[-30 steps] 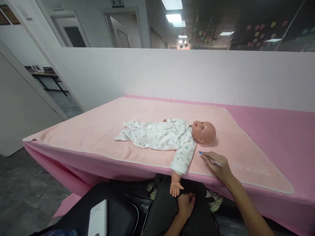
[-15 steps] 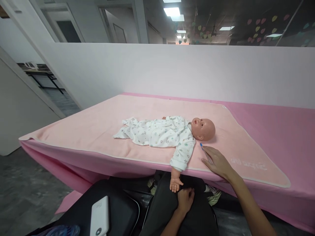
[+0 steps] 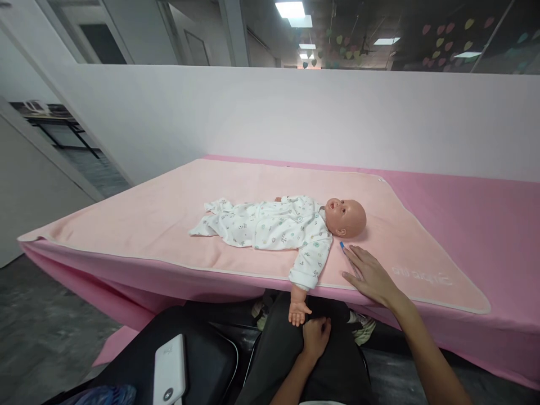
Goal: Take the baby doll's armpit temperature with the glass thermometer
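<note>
A baby doll (image 3: 270, 224) in a white printed sleepsuit lies on its back on the peach mat, head to the right. Its near arm hangs over the table edge. My right hand (image 3: 371, 275) rests on the mat below the doll's head, fingers stretched and slightly apart. A slim pale stick with a blue tip (image 3: 342, 245), perhaps a thermometer, lies between its thumb and fingers, partly hidden. On my lap, just below the doll's hand (image 3: 298, 311), my left hand (image 3: 316, 336) is curled closed, with nothing visible in it.
The peach mat (image 3: 147, 219) covers much of a table draped in pink cloth (image 3: 476, 225). A white wall (image 3: 337, 118) stands behind it. To my left a black chair seat (image 3: 206, 360) bears a white power bank (image 3: 169, 368).
The fingers of my right hand have spread a little beside the stick. The whole view has shifted slightly; the doll and my left hand stay in place.
</note>
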`<state>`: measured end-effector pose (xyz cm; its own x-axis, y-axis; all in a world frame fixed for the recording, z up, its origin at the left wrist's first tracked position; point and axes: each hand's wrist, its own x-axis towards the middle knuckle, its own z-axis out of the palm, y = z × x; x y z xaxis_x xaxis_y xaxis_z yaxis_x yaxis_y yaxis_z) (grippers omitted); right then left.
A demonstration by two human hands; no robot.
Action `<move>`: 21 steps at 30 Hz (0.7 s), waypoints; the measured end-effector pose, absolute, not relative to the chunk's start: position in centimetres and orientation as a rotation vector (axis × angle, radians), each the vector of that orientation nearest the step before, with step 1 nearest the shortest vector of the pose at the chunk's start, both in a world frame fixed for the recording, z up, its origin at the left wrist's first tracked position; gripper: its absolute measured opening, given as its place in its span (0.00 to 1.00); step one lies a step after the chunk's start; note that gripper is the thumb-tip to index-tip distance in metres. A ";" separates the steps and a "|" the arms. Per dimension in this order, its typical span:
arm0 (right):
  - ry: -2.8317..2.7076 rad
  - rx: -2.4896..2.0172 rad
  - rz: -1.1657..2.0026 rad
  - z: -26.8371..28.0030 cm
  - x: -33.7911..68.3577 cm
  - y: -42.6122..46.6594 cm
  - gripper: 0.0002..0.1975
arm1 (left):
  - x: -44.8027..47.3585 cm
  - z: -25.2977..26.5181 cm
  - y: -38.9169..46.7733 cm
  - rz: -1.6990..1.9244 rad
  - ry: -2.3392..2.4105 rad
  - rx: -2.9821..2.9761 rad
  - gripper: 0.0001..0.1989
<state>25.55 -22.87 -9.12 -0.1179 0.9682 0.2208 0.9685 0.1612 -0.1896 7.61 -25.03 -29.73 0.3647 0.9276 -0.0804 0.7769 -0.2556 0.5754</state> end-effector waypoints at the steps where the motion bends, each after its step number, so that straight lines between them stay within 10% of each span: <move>1: -2.155 -1.875 -0.002 -9.1 25.5 -22.9 0.32 | 7.6 -29.8 -25.0 0.371 1.470 2.096 0.17; 21: -2.122 -1.953 -0.139 -9.3 25.3 -21.8 0.23 | 7.6 -30.1 -24.9 0.403 1.471 2.101 0.17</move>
